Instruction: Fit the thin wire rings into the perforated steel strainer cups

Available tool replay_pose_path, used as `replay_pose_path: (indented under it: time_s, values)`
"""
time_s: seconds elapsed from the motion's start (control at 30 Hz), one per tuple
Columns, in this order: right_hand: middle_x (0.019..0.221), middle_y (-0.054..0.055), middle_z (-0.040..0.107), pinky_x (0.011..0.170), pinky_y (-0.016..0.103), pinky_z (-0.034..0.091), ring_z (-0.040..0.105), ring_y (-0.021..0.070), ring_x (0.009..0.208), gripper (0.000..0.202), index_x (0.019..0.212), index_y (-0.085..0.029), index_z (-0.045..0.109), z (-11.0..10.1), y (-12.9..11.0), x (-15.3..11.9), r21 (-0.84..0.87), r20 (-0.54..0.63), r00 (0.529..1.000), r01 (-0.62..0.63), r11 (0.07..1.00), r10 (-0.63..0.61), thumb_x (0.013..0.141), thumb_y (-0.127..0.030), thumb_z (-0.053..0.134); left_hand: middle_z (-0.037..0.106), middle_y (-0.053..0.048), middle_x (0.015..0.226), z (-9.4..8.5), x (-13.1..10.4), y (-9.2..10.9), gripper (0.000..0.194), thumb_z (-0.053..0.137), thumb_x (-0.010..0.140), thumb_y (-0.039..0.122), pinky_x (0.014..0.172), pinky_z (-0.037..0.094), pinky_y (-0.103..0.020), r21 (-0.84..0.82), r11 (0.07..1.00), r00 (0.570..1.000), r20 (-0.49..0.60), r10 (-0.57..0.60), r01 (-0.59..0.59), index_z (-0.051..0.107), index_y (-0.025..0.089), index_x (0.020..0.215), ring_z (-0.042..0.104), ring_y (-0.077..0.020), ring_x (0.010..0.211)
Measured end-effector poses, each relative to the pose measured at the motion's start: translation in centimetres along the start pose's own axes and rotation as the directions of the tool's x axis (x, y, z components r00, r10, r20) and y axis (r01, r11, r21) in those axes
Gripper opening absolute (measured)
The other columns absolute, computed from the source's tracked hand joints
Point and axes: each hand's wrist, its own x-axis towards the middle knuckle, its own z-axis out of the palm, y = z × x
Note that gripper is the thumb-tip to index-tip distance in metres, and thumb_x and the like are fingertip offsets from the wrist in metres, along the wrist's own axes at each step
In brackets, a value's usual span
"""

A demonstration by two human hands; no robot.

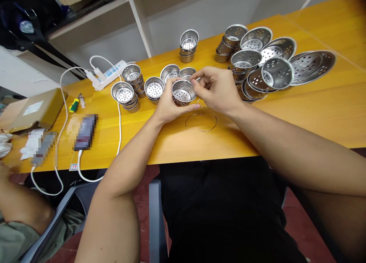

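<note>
My left hand is wrapped round a small perforated metal cup, its open mouth tilted up toward me. Over the cup's right rim, my right hand has thumb and fingertips pinched together on a thin metal wire; the fingers hide part of it. Just below, a loose curved wire lies on the yellow table. More perforated cups, among them one cup left of my left hand, stand close behind.
Stacked cups stand at left, another stack at the back, and larger strainers at right. A power strip with white cables, a phone, a screwdriver and a cardboard box lie left. Another person's arm shows at far left.
</note>
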Motion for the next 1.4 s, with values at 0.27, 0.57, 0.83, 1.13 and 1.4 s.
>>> replay_pose_path:
  time_s: [0.27,0.57,0.83,1.13,1.4]
  values:
    - [0.082,0.004,0.075,0.063,0.040,0.055,0.060,0.0218,0.071,0.041,0.101,-0.029,0.087,-0.9,-1.7,0.2,0.183,0.087,0.996,0.013,0.983,-0.030,0.103,-0.070,0.094,0.078,-0.008,0.142,-0.3,0.1,1.6,0.102,0.092,0.087,0.097,0.124,0.068,-0.055,-0.002,0.998,0.996,-0.063,-0.064,0.064,0.057,0.028,0.155,0.083,-0.0281,0.128]
    - [0.074,0.001,0.066,0.056,0.040,0.046,0.055,0.0218,0.069,0.070,0.089,-0.032,0.081,-2.1,-2.2,1.1,0.415,0.320,0.946,-0.190,0.890,0.053,0.067,-0.090,0.114,0.075,-0.009,0.146,-0.5,0.0,0.6,0.105,0.093,0.088,0.095,0.131,0.065,-0.062,-0.090,0.996,1.000,0.011,-0.028,0.028,0.052,0.031,0.160,0.081,-0.0311,0.138]
    - [0.068,0.000,0.064,0.054,0.040,0.042,0.048,0.0200,0.064,0.071,0.079,-0.031,0.078,-1.1,-2.1,1.0,0.369,0.282,0.956,-0.186,0.911,0.081,0.063,-0.090,0.115,0.076,-0.010,0.144,-0.2,-0.2,0.7,0.095,0.093,0.096,0.084,0.134,0.063,-0.064,-0.011,0.997,0.998,-0.001,-0.070,0.070,0.051,0.029,0.161,0.080,-0.0326,0.138]
    - [0.072,0.001,0.067,0.056,0.039,0.047,0.055,0.0200,0.067,0.064,0.082,-0.029,0.081,-0.6,-1.4,0.8,0.413,0.244,0.968,-0.153,0.898,0.053,0.069,-0.079,0.118,0.075,-0.011,0.146,-0.5,-0.1,0.6,0.095,0.091,0.098,0.084,0.134,0.062,-0.064,-0.001,0.998,0.998,0.020,-0.055,0.055,0.048,0.028,0.162,0.080,-0.0321,0.138]
    - [0.072,0.000,0.066,0.055,0.039,0.042,0.049,0.0177,0.063,0.064,0.079,-0.028,0.081,-0.4,-1.3,0.7,0.409,0.239,0.970,-0.146,0.901,0.049,0.070,-0.080,0.117,0.074,-0.009,0.144,-0.6,-0.1,0.6,0.091,0.089,0.099,0.085,0.131,0.063,-0.061,-0.023,0.999,0.998,0.035,-0.043,0.044,0.050,0.030,0.159,0.080,-0.0298,0.134]
